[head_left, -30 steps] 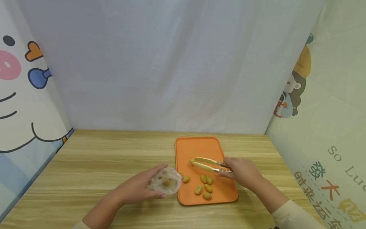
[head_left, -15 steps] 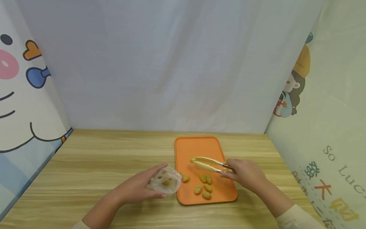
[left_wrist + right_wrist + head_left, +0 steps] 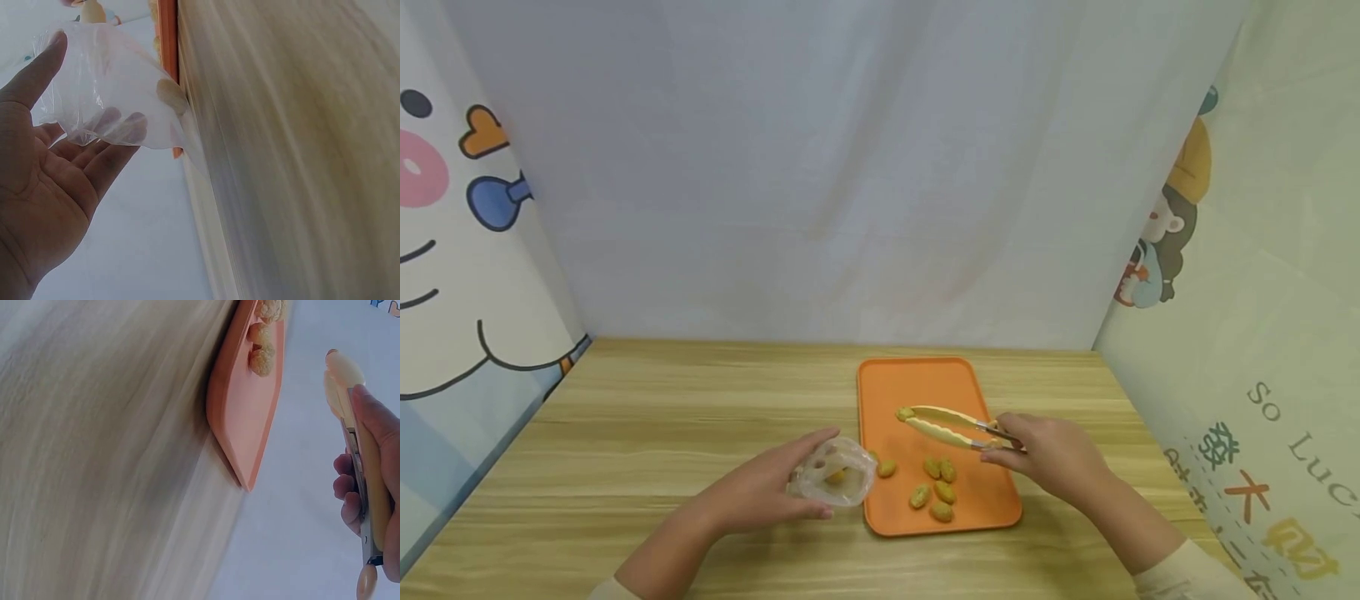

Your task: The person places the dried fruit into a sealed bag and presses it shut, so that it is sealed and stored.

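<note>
My left hand [image 3: 767,492] holds a clear plastic bag [image 3: 859,500] with its mouth spread beside the tray's left edge. A yellow-brown piece [image 3: 172,95] shows through the bag's film near its bottom. In the right wrist view, my right hand [image 3: 381,469] grips cream-headed metal tongs [image 3: 369,487]. The tongs' tips pinch a small, rough yellow-brown oval piece [image 3: 905,413] over the orange tray [image 3: 917,379]. Several similar pieces [image 3: 944,492] lie on the tray's near half, with another [image 3: 887,468] next to the bag.
The tray rests on a wood-grain table [image 3: 715,400]. A pale curtain [image 3: 850,183] hangs behind the table. Printed cloths stand at the left [image 3: 445,250] and right [image 3: 1247,333].
The right hand and tongs have risen slightly, and the pinched piece has moved up a little with them. The left hand and bag have stayed in place.
</note>
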Action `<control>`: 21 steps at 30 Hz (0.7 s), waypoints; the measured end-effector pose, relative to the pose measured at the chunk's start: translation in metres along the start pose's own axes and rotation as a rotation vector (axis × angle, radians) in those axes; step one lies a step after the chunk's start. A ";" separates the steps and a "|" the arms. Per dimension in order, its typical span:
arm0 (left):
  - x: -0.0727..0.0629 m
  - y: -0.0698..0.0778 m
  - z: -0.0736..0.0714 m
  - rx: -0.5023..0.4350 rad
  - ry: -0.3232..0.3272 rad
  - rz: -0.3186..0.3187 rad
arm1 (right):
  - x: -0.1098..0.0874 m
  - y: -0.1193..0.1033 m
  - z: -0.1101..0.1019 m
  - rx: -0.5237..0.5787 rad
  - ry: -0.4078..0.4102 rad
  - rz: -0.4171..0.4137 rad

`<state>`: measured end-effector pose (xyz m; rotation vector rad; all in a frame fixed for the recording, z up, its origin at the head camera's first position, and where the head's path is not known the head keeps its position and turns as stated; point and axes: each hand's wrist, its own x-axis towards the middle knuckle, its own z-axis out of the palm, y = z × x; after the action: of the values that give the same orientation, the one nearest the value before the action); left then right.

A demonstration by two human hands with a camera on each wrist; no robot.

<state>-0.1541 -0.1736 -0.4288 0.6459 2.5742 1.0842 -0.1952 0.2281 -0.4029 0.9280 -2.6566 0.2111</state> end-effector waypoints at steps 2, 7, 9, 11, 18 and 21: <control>0.000 0.000 0.000 0.001 -0.001 -0.001 | 0.000 -0.001 -0.002 0.002 0.008 -0.009; 0.001 0.001 0.000 -0.001 0.000 0.005 | -0.002 -0.004 -0.005 -0.002 0.054 -0.050; 0.001 0.001 0.000 0.000 0.001 0.008 | -0.002 -0.005 -0.005 -0.004 0.078 -0.069; 0.001 0.000 0.001 0.002 0.001 0.007 | -0.002 -0.007 -0.006 -0.005 0.092 -0.082; 0.001 -0.001 0.001 0.002 0.001 0.008 | -0.002 -0.013 -0.012 0.006 0.113 -0.102; 0.002 -0.001 0.001 0.001 0.002 0.011 | -0.002 -0.016 -0.015 0.004 0.136 -0.123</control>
<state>-0.1554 -0.1727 -0.4309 0.6596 2.5756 1.0877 -0.1804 0.2205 -0.3885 1.0358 -2.4673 0.2420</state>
